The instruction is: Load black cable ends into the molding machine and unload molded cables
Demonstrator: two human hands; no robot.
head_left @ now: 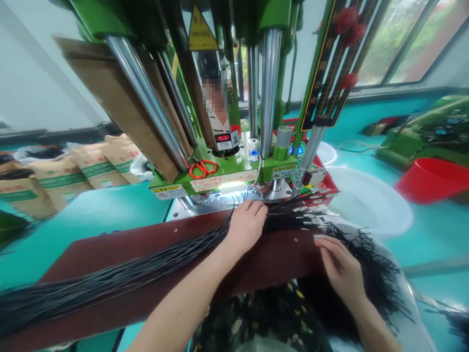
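My left hand (247, 225) is closed, its fingers curled over thin black cables (157, 259) at the front edge of a green press (234, 171). The undersides of these fingers are hidden. From there the long bundle trails left across a dark red board (128, 239). Over the board's right part, my right hand (342, 269) has its fingers drawn together beside cable ends with white tips (315, 220). Whether something small sits in its fingertips I cannot make out. Below the press head, a lit metal plate (216, 199) lies just beyond my left hand.
Red-handled scissors (203, 168) rest on the press. A pile of black cables (381, 274) hangs at the right over white sheeting. White basins (370, 200) and a red bucket (436, 181) stand beyond. Paper sacks (54, 181) line the left. A person (220, 112) shows behind the press.
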